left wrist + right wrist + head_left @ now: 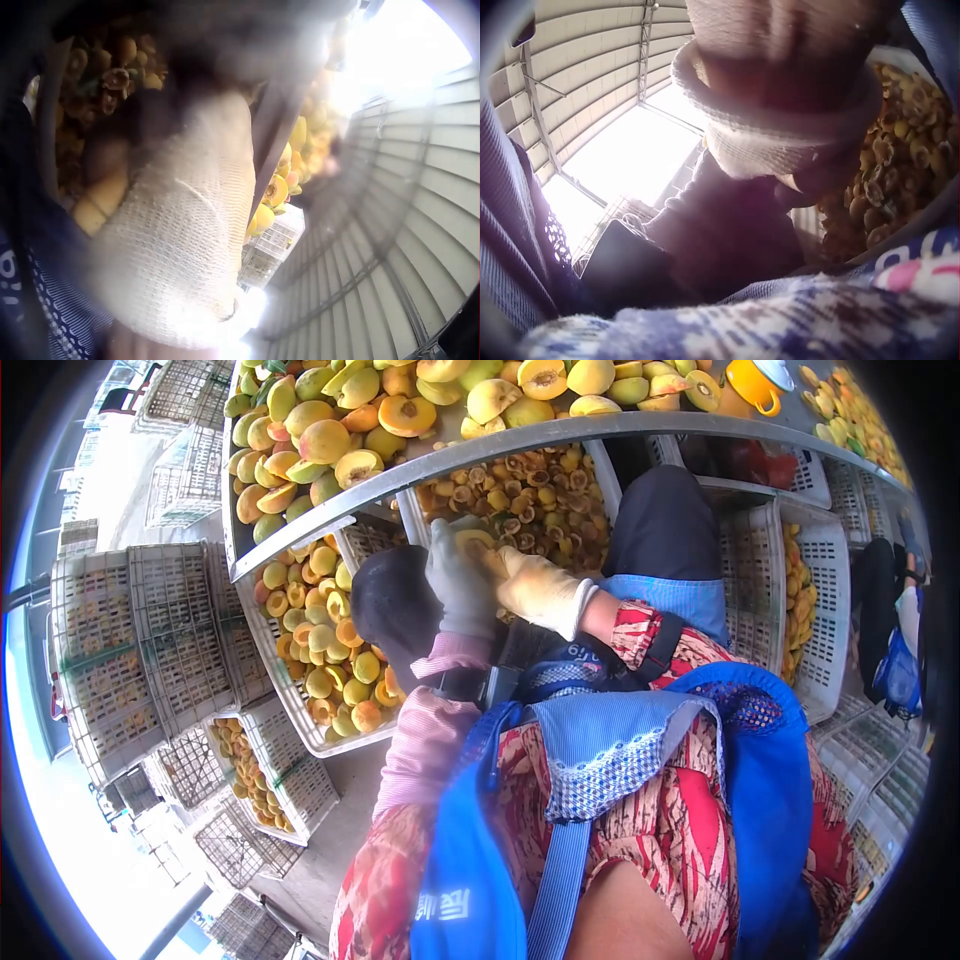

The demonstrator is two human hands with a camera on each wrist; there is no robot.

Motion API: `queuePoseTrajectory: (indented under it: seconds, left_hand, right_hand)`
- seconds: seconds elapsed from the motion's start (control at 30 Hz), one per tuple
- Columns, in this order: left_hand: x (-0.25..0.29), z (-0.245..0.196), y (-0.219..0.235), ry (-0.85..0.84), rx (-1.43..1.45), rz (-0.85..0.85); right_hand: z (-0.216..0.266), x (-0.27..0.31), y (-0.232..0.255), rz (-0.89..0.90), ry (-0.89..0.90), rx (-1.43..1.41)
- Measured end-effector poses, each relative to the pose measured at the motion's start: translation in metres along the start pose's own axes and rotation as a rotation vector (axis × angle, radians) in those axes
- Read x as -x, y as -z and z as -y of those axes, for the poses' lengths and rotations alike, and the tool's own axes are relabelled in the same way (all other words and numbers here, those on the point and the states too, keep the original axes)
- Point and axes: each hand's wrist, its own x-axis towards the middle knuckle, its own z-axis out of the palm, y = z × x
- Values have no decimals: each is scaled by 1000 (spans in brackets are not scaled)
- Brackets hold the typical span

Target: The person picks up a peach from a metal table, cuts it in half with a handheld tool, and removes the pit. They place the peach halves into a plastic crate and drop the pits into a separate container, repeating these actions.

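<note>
Though cut halves (406, 417) fill the tray at the upper edge, seemingly whole fruits (325, 441) remain, so work looks midway; at upper centre, the left hand (462, 582) curls round a fruit (474, 541), while the right hand's (545, 594) finger state is unclear.

Blue-striped apron (610, 735), yellow-orange fruit (407, 417), red-patterned sleeve (690, 650)

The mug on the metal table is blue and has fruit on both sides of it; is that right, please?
Not quite: the head view shows that the mug is orange, not blue. The table does hold fruit on both sides of it.
</note>
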Motion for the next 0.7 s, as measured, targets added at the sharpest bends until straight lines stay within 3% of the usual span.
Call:
queuePoseTrajectory:
  seconds: [0.13, 0.3, 0.43, 0.53, 0.7]
  left_hand:
    - [2, -7, -2, 126, 119, 0]
    - [-1, -6, -4, -103, -55, 14]
    - [-6, -5, -4, -416, -402, 58]
    - [-7, -5, -9, -232, -207, 19]
    - [-8, 0, -4, -77, -39, -28]
  right_hand:
    - [3, 3, 6, -6, 16, -30]
    - [8, 0, -1, -86, -41, -48]
    - [13, -5, 5, -67, -56, -65]
    - [7, -10, 9, -12, -5, -106]
    - [-1, -14, 6, 52, 56, -81]
